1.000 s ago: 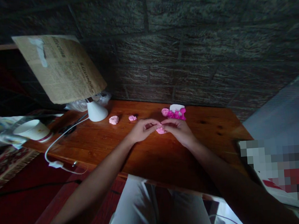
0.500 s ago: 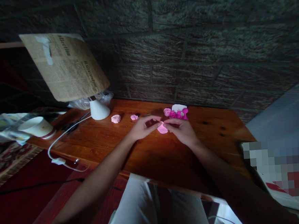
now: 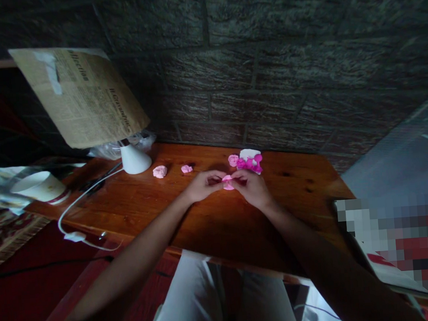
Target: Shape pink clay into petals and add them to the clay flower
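Observation:
Between my hands, a little above the wooden table, is a small flat piece of pink modelling clay. My left hand pinches its left side between thumb and fingers. On the opposite side my right hand pinches it the same way. Behind the right hand lie a round pink lump, bright magenta clay and a white piece. Two pale pink lumps, a larger one and a smaller one, rest left of my hands.
A white lamp base carries a newspaper-print shade at the table's left. Its white cord loops over the front edge. A paper cup stands at the left end. A stone-block wall rises behind.
The pink clay piece hung lower and flatter half a second ago; now its upper part shows between the fingertips, looking folded or creased. Both hands keep their pinch. The view has shifted slightly.

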`<action>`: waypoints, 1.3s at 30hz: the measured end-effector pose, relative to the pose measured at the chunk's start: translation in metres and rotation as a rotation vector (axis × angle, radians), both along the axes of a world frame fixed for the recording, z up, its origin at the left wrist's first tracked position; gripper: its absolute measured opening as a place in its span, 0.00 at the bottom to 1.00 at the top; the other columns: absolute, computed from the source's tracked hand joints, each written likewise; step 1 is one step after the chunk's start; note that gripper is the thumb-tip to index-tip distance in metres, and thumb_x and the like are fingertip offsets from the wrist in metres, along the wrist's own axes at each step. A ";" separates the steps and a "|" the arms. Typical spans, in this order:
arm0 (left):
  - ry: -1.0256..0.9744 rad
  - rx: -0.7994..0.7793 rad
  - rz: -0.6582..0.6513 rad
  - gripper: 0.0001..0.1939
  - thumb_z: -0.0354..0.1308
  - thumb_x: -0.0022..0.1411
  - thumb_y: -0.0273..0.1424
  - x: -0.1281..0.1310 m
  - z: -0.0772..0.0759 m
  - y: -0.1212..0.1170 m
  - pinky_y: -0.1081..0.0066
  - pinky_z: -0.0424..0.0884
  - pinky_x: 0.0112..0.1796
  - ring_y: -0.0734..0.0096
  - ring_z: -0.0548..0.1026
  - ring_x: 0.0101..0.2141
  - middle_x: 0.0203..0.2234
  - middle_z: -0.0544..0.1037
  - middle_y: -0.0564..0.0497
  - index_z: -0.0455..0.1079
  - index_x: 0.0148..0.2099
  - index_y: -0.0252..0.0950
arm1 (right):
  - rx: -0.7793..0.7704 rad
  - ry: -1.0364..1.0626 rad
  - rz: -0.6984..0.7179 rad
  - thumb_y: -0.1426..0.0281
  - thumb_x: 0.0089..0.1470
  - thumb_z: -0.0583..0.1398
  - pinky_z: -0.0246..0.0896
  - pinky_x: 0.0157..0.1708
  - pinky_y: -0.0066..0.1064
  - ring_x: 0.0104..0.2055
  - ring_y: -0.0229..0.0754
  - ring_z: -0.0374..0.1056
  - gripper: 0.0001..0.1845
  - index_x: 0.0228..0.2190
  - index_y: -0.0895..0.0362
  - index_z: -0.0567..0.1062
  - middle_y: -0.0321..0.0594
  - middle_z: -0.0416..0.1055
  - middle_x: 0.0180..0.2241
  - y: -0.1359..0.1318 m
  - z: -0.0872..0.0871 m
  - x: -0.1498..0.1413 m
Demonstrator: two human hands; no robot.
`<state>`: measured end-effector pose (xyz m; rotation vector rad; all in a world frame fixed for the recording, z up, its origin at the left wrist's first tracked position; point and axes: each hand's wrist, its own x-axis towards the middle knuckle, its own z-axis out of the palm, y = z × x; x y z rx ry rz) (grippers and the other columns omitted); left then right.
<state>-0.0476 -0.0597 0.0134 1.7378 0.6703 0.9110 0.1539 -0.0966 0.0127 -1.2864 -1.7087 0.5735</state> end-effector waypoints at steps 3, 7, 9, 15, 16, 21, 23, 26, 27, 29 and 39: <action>0.018 0.009 -0.005 0.18 0.70 0.57 0.39 0.001 0.004 -0.001 0.65 0.73 0.46 0.66 0.78 0.39 0.39 0.82 0.43 0.78 0.43 0.30 | -0.069 0.050 -0.013 0.68 0.51 0.68 0.73 0.43 0.39 0.39 0.46 0.79 0.11 0.38 0.55 0.78 0.44 0.82 0.37 0.001 -0.002 0.000; 0.016 0.062 0.042 0.17 0.68 0.58 0.41 0.001 0.005 0.001 0.65 0.72 0.46 0.67 0.77 0.38 0.37 0.81 0.45 0.78 0.41 0.31 | -0.083 0.004 0.027 0.66 0.54 0.67 0.71 0.49 0.42 0.43 0.47 0.78 0.10 0.39 0.54 0.79 0.45 0.82 0.42 0.000 0.000 0.002; 0.007 0.069 0.049 0.17 0.68 0.59 0.41 0.001 0.006 0.001 0.66 0.72 0.46 0.67 0.77 0.38 0.36 0.80 0.45 0.78 0.41 0.31 | -0.079 -0.044 0.058 0.63 0.56 0.65 0.70 0.49 0.41 0.43 0.47 0.78 0.10 0.39 0.54 0.81 0.44 0.82 0.42 -0.002 0.004 0.003; -0.041 0.016 0.054 0.20 0.69 0.57 0.43 0.003 0.010 -0.002 0.67 0.72 0.44 0.67 0.77 0.39 0.38 0.80 0.46 0.77 0.43 0.32 | -0.052 -0.045 0.153 0.62 0.60 0.61 0.68 0.39 0.34 0.36 0.43 0.75 0.12 0.35 0.56 0.81 0.42 0.82 0.35 -0.007 0.014 0.003; -0.041 0.017 0.054 0.20 0.68 0.57 0.44 0.004 0.011 -0.003 0.67 0.72 0.43 0.67 0.77 0.39 0.38 0.80 0.46 0.76 0.43 0.32 | -0.039 -0.019 0.169 0.62 0.60 0.61 0.67 0.39 0.33 0.36 0.42 0.75 0.12 0.34 0.56 0.80 0.42 0.82 0.35 -0.007 0.015 0.002; 0.080 0.069 -0.036 0.22 0.61 0.63 0.48 0.006 0.017 -0.012 0.74 0.69 0.31 0.75 0.72 0.28 0.30 0.77 0.49 0.75 0.40 0.31 | -0.016 0.062 0.148 0.63 0.59 0.62 0.67 0.37 0.33 0.35 0.43 0.75 0.10 0.33 0.56 0.79 0.42 0.81 0.34 -0.010 0.016 -0.001; 0.115 0.124 -0.031 0.22 0.59 0.64 0.49 0.006 0.018 -0.014 0.75 0.67 0.29 0.76 0.70 0.26 0.28 0.75 0.51 0.75 0.38 0.32 | -0.019 0.071 0.138 0.63 0.58 0.62 0.66 0.35 0.33 0.34 0.43 0.75 0.10 0.32 0.55 0.79 0.41 0.81 0.33 -0.010 0.015 -0.002; 0.115 0.146 0.001 0.23 0.57 0.66 0.49 0.004 0.019 -0.014 0.76 0.66 0.27 0.76 0.69 0.25 0.27 0.75 0.51 0.74 0.36 0.32 | -0.035 0.130 0.189 0.61 0.57 0.61 0.66 0.35 0.32 0.35 0.42 0.74 0.11 0.32 0.56 0.79 0.41 0.80 0.33 -0.009 0.016 -0.003; 0.109 0.137 0.006 0.24 0.56 0.66 0.50 0.003 0.019 -0.013 0.75 0.66 0.27 0.76 0.70 0.24 0.27 0.75 0.51 0.74 0.36 0.32 | -0.051 0.156 0.215 0.60 0.57 0.61 0.66 0.35 0.32 0.35 0.42 0.74 0.12 0.32 0.56 0.78 0.41 0.80 0.33 -0.010 0.018 -0.003; 0.096 0.129 0.016 0.24 0.56 0.66 0.50 0.002 0.018 -0.012 0.75 0.66 0.27 0.76 0.70 0.24 0.26 0.75 0.51 0.74 0.36 0.32 | -0.100 0.196 0.252 0.56 0.58 0.60 0.65 0.33 0.31 0.32 0.42 0.73 0.15 0.32 0.56 0.78 0.40 0.79 0.31 -0.010 0.021 -0.003; 0.099 0.218 0.023 0.24 0.56 0.66 0.51 0.004 0.019 -0.017 0.75 0.66 0.29 0.74 0.70 0.27 0.27 0.75 0.50 0.73 0.36 0.32 | -0.138 -0.021 0.217 0.45 0.61 0.54 0.58 0.26 0.29 0.23 0.38 0.66 0.27 0.25 0.54 0.68 0.34 0.70 0.20 -0.013 0.022 -0.001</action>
